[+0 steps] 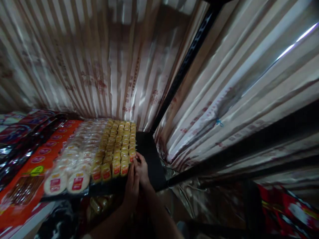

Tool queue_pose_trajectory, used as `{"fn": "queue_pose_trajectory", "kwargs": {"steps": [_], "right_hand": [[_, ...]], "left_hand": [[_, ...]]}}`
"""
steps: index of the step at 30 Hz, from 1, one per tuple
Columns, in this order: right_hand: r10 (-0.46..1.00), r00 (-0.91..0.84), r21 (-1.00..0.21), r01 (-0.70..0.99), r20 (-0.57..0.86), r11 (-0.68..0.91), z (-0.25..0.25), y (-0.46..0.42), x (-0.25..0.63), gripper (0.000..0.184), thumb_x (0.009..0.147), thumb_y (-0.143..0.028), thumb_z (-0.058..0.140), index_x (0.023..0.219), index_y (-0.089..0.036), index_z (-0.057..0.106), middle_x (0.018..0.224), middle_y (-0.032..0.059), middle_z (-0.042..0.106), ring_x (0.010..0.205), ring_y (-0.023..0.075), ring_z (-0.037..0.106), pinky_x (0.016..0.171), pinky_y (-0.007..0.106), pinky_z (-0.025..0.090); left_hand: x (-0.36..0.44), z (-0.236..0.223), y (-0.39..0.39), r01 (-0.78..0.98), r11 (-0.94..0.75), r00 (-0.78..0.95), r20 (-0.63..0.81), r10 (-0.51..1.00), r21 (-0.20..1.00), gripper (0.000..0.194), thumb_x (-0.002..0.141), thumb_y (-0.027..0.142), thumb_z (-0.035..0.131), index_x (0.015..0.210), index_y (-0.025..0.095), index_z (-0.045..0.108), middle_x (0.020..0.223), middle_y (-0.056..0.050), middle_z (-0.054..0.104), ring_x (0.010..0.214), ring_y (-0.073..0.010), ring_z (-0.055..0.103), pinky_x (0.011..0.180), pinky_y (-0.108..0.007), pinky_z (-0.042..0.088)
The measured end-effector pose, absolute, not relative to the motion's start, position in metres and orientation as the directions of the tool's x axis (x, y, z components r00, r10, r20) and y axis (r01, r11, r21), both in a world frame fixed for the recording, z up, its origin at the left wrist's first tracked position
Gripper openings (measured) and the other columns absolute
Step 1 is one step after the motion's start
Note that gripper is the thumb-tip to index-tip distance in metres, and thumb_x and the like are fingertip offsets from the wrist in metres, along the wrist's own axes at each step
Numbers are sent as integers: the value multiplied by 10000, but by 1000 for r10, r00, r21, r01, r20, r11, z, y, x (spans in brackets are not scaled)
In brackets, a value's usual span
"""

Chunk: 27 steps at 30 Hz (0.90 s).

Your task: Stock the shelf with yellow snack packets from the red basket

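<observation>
Rows of small yellow wrapped snack packs (117, 142) with red-and-orange labels stand on a black shelf (149, 156). At the front right corner of these rows, both hands meet on one yellow snack pack (132, 156). My right hand (143, 169) closes round its right side, fingers bent over the edge. My left hand (133, 181) presses against it from the front and below, its fingers close together. The hands partly cover this pack, so its lower part is hidden.
Clear-wrapped round pale cakes (77, 181) lie in rows to the left, beside an orange package (37, 162) and dark shiny packs (32, 132). A black upright post (184, 63) rises at the shelf's back corner. Wrinkled printed plastic sheeting (99, 66) hangs behind. Red packages (286, 209) sit lower right.
</observation>
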State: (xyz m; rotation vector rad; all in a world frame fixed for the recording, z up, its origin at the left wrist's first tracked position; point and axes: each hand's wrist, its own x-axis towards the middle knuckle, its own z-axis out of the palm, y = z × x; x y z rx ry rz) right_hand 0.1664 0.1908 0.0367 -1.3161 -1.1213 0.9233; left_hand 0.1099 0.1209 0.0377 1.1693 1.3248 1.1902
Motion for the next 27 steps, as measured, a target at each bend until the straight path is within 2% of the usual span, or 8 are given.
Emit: {"fn": "queue_pose_trajectory", "kwargs": {"steps": [6,11,15,19,21,23,25,27], "right_hand": [[958,273,-995,61,93,80,34,190,169,448,688,-330,594,1100,-153,588,1072,98,598,950,210,581,737,293,532],[940,335,-994,101,67,35,41,184,168,468,673,-350,610,1094,-150,582,1071,105,600,935,205,587,735,295,525],[897,426,-985,166,118,50,58,158,168,415,744,-396,544,1068,-139,570,1095,121,599,963,197,572,797,301,488],[893,443,-991,127,86,33,63,106,164,319,805,-421,472,936,-154,589,933,92,646,856,189,599,744,295,485],[910,401,-981,189,107,32,56,75,159,281,829,-400,439,822,-170,600,831,64,648,800,179,597,735,288,477],[941,324,-955,296,100,-1,42,49,152,273,838,-366,420,746,-187,605,759,48,645,752,176,594,720,285,472],[981,189,-923,383,35,-41,25,30,144,252,823,-332,428,754,-193,627,762,53,661,744,190,606,720,301,474],[997,60,-889,452,-53,-75,8,21,135,229,789,-264,441,802,-194,658,827,68,685,794,214,624,756,328,473]], "left_hand": [[110,40,118,72,58,-91,-51,994,996,537,865,348,315,1339,97,314,1447,-127,311,1335,-184,271,1115,-355,211],[101,48,107,157,90,-126,-71,989,984,467,840,337,366,1260,145,432,1379,-107,427,1285,-187,365,1092,-355,271],[88,62,81,226,-10,-92,32,995,974,361,841,309,353,1094,152,556,1166,-111,590,1115,-196,523,1010,-385,377],[73,57,43,245,-21,28,15,1000,969,295,816,246,367,964,173,611,990,-85,654,960,-198,588,905,-383,449],[64,41,27,279,19,67,-40,997,960,294,791,224,383,955,167,619,993,-92,659,962,-207,590,911,-388,443],[52,19,17,356,115,35,-136,990,927,300,765,199,397,957,159,624,1026,-105,657,1000,-216,582,944,-395,419],[38,-2,13,428,224,-49,-225,973,876,303,723,157,419,940,141,630,1032,-124,658,1027,-230,576,960,-405,405],[24,-19,14,451,286,-121,-260,958,845,274,702,145,434,881,133,641,958,-143,673,978,-269,597,931,-467,415]]}}
